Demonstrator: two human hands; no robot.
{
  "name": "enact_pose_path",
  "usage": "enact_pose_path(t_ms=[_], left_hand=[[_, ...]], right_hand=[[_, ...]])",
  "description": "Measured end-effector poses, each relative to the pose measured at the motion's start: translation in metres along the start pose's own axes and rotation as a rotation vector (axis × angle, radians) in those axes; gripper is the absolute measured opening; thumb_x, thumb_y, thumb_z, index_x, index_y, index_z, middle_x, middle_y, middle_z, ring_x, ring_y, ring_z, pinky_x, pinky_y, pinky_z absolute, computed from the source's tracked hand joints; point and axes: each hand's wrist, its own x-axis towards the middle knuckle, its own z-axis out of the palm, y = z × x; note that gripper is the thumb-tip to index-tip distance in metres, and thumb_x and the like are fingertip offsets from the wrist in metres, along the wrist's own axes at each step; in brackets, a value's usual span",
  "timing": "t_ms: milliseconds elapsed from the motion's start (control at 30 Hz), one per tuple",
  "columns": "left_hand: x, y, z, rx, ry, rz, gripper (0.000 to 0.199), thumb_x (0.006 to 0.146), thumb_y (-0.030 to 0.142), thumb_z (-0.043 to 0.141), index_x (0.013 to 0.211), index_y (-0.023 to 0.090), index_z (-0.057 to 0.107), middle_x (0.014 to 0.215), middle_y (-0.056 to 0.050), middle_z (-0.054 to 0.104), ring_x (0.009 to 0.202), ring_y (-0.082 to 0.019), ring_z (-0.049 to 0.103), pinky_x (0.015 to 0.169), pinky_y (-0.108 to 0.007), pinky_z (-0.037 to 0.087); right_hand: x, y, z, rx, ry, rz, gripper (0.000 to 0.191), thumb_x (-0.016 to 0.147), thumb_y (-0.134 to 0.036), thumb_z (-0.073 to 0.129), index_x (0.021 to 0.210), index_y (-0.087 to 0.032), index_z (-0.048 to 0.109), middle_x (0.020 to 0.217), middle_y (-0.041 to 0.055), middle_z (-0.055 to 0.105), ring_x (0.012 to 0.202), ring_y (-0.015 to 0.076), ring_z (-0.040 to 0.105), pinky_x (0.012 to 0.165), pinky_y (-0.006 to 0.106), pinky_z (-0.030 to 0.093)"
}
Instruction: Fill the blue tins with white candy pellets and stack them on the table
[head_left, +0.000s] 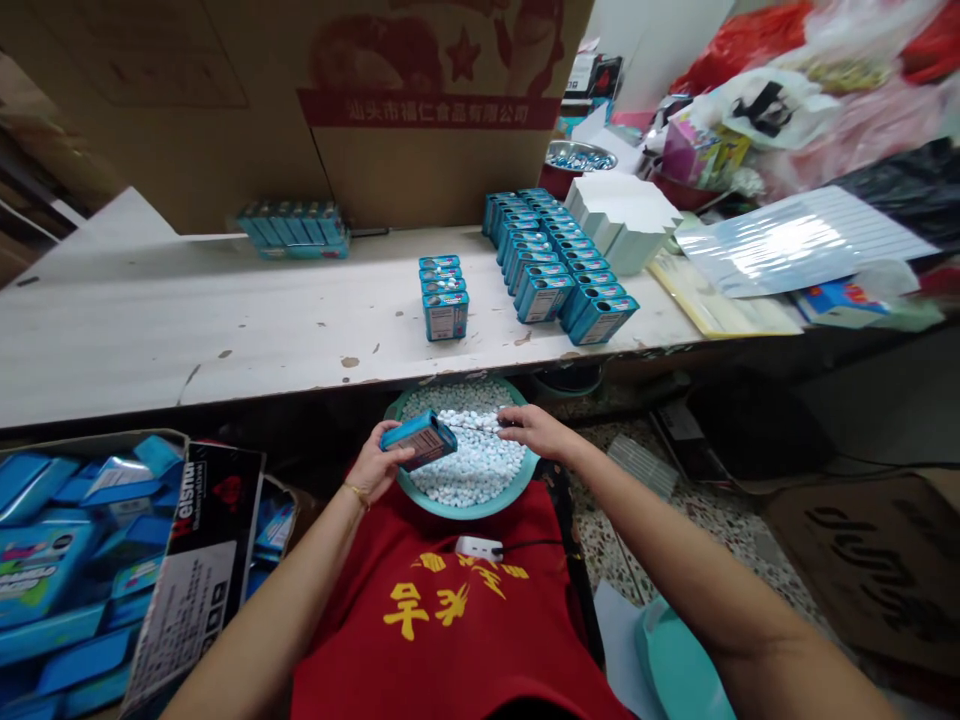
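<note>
At the far left, one carton (191, 590) is heaped with loose blue tins (52, 560), too jumbled to count. On the white table (180, 330) beyond it stands one block of tins (292, 232), seemingly six side by side. Next comes the left hand (377, 463), its thumb and fingers clamped on the near end of a single blue tin (420, 440) above the left part of a green basin (465, 513). The tin's long axis runs sideways, rising a little to the right, so its holed end points away from the left palm and towards the other hand. Under it lie white pellets (465, 485) — far too many to number — and behind the basin, on the table, stands a short row of four tins (445, 315). The right hand (527, 430) is over the basin's right side, apart from the tin, which lies to the left of its bent fingertips; whether these pinch something small or merely touch the pellets, I cannot tell. Behind that hand stand two long rows of tins (555, 265), packed too closely for a sure count, and one stack of white card (626, 215) ends the line.
</note>
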Motion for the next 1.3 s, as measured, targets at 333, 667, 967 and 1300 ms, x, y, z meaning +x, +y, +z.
enact_pose_path(t_ms=[333,667,967,1300], left_hand=[[0.001,-0.004,0.003,0.030,-0.081,-0.003,0.057,0.057,0.010,0.071,0.103,0.021,0.039,0.096,-0.004,0.057,0.087,-0.018,0.058,0.082,-0.032,0.044],[0.006,-0.007,0.015,0.143,-0.117,0.033,0.056,0.054,0.015,0.074,0.101,0.017,0.043,0.093,-0.005,0.058,0.085,-0.019,0.058,0.083,-0.034,0.043],[0.014,-0.008,0.008,0.553,-0.159,0.188,0.058,0.058,0.027,0.072,0.109,0.019,0.047,0.107,-0.006,0.053,0.097,-0.022,0.052,0.085,-0.032,0.041],[0.014,-0.010,-0.014,0.485,-0.084,0.187,0.054,0.060,0.029,0.072,0.105,0.015,0.046,0.101,-0.007,0.057,0.094,-0.022,0.054,0.088,-0.037,0.041]], right_hand=[[0.013,-0.034,-0.023,-0.389,-0.167,-0.010,0.021,0.075,-0.028,0.053,0.089,-0.015,0.063,0.081,0.0025,0.061,0.077,0.0143,0.052,0.066,0.021,0.034],[0.024,-0.080,-0.029,-0.760,-0.258,0.033,0.029,0.075,-0.033,0.051,0.101,-0.026,0.063,0.098,0.0049,0.062,0.091,0.0224,0.055,0.062,0.026,0.036],[0.035,-0.132,-0.015,-0.951,-0.219,0.027,0.025,0.071,-0.023,0.055,0.092,-0.013,0.065,0.091,0.0151,0.062,0.088,0.0258,0.057,0.073,0.035,0.043],[-0.016,-0.054,-0.040,-0.843,-0.102,0.214,0.027,0.076,-0.026,0.047,0.098,-0.025,0.063,0.094,0.0099,0.062,0.088,0.0297,0.057,0.071,0.041,0.043]])
